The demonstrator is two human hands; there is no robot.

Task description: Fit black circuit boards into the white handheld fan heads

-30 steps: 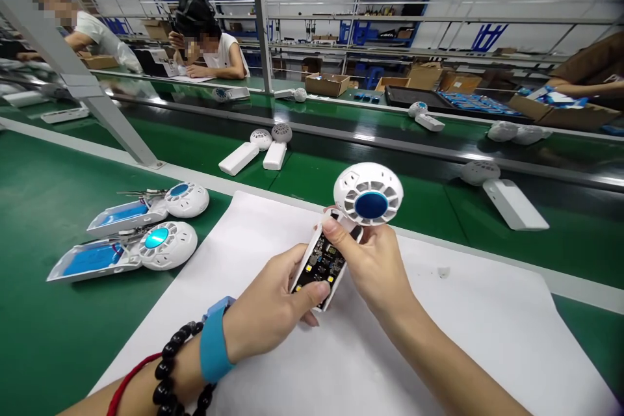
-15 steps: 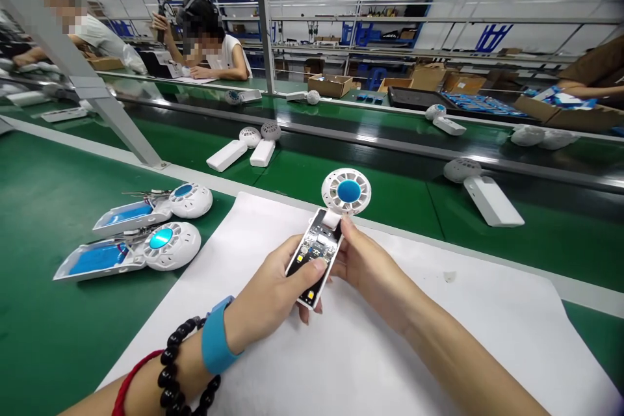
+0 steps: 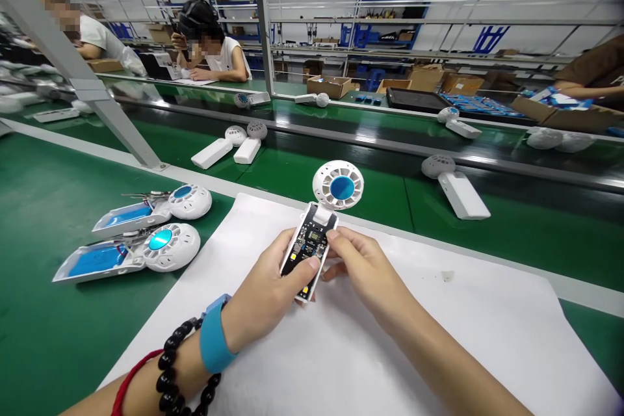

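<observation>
A white handheld fan (image 3: 324,211) with a round vented head and a blue centre is held above the white paper sheet (image 3: 439,338). Its handle is uncovered and shows a black circuit board (image 3: 309,238) with small yellow parts. My left hand (image 3: 275,279) grips the handle's lower left side, its thumb lying on the board. My right hand (image 3: 358,260) holds the right edge, with the thumb on the board's upper right; some of its fingers are hidden behind the handle. Two opened fans (image 3: 170,247) with blue cells and loose wires lie on the green table at left.
Beyond the table edge runs a green conveyor (image 3: 370,208) carrying several white fans, one (image 3: 461,192) at right, two together (image 3: 246,151) nearer the middle. A slanted metal post (image 3: 97,91) stands at left. Co-workers (image 3: 227,55) sit across the line.
My right thumb has slid down the board's edge, uncovering more of the board. The held fan has shifted slightly left and up. Near-side conveyor fans moved left, far-side ones moved right.
</observation>
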